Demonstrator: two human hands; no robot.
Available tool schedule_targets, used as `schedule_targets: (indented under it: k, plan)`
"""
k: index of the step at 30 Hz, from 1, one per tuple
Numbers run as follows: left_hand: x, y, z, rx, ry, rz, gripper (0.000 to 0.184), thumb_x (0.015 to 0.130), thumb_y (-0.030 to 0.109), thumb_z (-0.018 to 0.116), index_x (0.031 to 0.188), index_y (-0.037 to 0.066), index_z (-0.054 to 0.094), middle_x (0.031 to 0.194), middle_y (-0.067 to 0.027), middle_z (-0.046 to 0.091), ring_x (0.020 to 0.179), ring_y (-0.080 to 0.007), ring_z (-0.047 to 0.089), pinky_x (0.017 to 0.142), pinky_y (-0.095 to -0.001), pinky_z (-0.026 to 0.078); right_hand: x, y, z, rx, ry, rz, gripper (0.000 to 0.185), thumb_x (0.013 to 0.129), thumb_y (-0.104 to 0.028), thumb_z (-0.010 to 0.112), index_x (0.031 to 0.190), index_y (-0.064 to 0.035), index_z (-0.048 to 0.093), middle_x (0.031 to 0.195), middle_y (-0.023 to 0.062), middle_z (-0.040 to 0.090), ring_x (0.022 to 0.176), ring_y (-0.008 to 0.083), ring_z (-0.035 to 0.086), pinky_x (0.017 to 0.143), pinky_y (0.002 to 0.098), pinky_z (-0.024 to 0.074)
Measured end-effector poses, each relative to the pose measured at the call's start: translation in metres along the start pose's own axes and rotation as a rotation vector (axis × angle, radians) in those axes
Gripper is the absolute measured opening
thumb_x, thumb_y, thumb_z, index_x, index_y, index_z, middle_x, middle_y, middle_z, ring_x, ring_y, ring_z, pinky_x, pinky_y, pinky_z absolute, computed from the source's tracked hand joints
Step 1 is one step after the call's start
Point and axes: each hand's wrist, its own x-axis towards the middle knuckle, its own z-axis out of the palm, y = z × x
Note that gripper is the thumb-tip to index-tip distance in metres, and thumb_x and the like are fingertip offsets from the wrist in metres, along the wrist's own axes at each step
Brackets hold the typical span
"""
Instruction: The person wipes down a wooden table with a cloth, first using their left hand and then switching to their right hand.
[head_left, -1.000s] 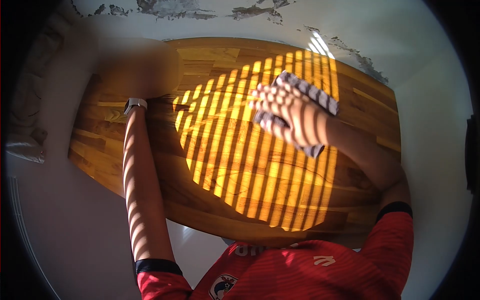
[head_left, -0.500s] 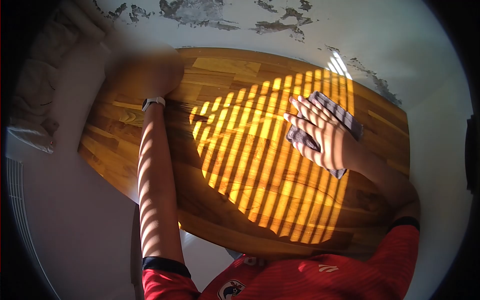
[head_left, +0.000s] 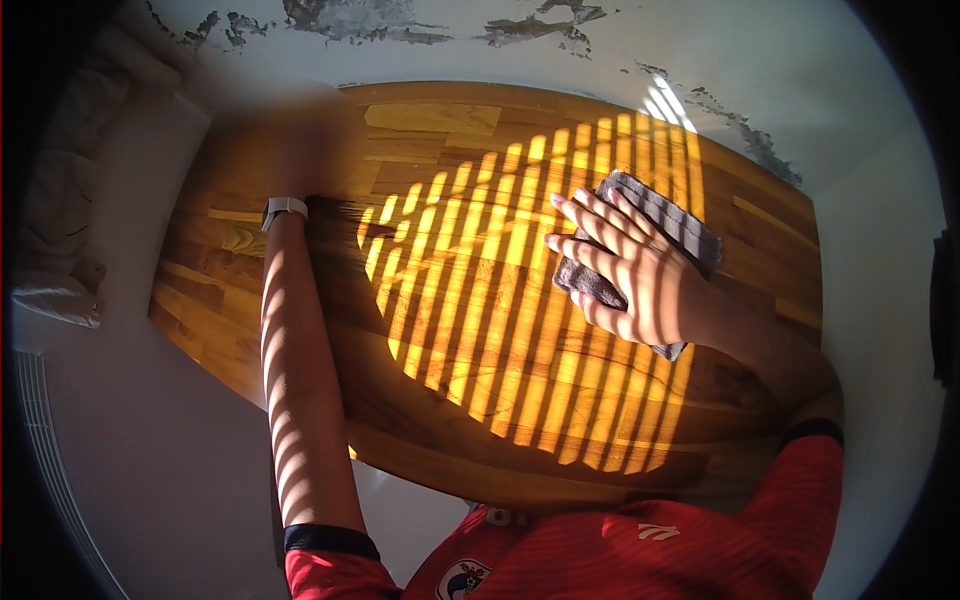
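Observation:
My right hand (head_left: 640, 275) lies flat with fingers spread on a folded dark grey cloth (head_left: 665, 215), pressing it against a wooden tabletop (head_left: 430, 120). Parts of the cloth stick out beyond the fingertips, between thumb and forefinger, and below the palm. Over at the table's far left, my left hand (head_left: 300, 150) is smeared by a blur, so its fingers do not show. A pale band with a watch-like face (head_left: 284, 208) circles the left wrist.
Striped sunlight and shadow fall across the tabletop. Behind the far edge stands a white wall (head_left: 840, 100) with peeling grey patches. Crumpled pale fabric (head_left: 65, 230) is at the far left, and a slatted vent (head_left: 45, 420) sits below it.
The view has shifted slightly, so the table appears a little higher and further left. My right hand and the cloth appear slightly further left; the left forearm has also shifted left.

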Motion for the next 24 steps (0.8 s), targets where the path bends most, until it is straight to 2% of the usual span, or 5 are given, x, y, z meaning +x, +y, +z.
schedule_targets:
  k: [7, 11, 15, 18, 24]
  plan:
    - [0.0, 0.0, 0.002, -0.004, 0.002, 0.0, 0.08, 0.1, 0.075, 0.036, 0.166, 0.029, 0.037, 0.176, -0.003, 0.026, 0.164, -0.0317, 0.018, 0.127, -0.0677, 0.008, -0.001, 0.003, 0.002, 0.03, -0.025, 0.012, 0.067, 0.102, -0.044, 0.056, 0.16, -0.0105, 0.047, 0.174, 0.0165, 0.028, 0.163, 0.0304, 0.021, 0.134, 0.0487, 0.0056]
    - [0.0, 0.001, 0.001, 0.005, -0.008, -0.001, 0.079, 0.101, 0.075, 0.036, 0.166, 0.029, 0.036, 0.177, -0.0028, 0.025, 0.164, -0.0314, 0.017, 0.128, -0.0672, 0.008, 0.006, 0.036, -0.002, -0.091, 0.072, 0.177, 0.072, 0.103, -0.045, 0.054, 0.164, -0.0114, 0.038, 0.172, 0.0189, 0.03, 0.161, 0.032, 0.027, 0.133, 0.0535, 0.0078]
    - [-0.001, 0.0, 0.001, 0.004, -0.004, -0.004, 0.079, 0.102, 0.074, 0.035, 0.166, 0.029, 0.036, 0.177, -0.0028, 0.025, 0.163, -0.0314, 0.018, 0.128, -0.0673, 0.008, 0.004, -0.001, 0.003, -0.156, -0.121, 0.218, 0.081, 0.102, -0.059, 0.045, 0.169, -0.0172, 0.028, 0.176, 0.0184, 0.021, 0.164, 0.0391, 0.013, 0.127, 0.0666, -0.0073]
    - [-0.002, -0.001, 0.0, 0.014, -0.012, -0.001, 0.079, 0.102, 0.074, 0.035, 0.167, 0.029, 0.035, 0.177, -0.0029, 0.025, 0.164, -0.0314, 0.017, 0.127, -0.0676, 0.008, -0.005, -0.039, -0.004, 0.054, -0.214, 0.04, 0.086, 0.1, -0.066, 0.043, 0.171, -0.0222, 0.022, 0.178, 0.0116, 0.015, 0.165, 0.0372, 0.005, 0.123, 0.0725, -0.0113]
    - [0.002, -0.004, 0.001, 0.019, -0.021, 0.007, 0.08, 0.102, 0.075, 0.034, 0.167, 0.029, 0.034, 0.177, -0.0028, 0.025, 0.164, -0.0316, 0.017, 0.127, -0.0678, 0.007, -0.001, -0.002, 0.004, -0.012, -0.11, 0.182, 0.081, 0.102, -0.055, 0.046, 0.169, -0.0139, 0.028, 0.178, 0.0131, 0.017, 0.165, 0.0344, 0.012, 0.125, 0.0705, -0.0088]
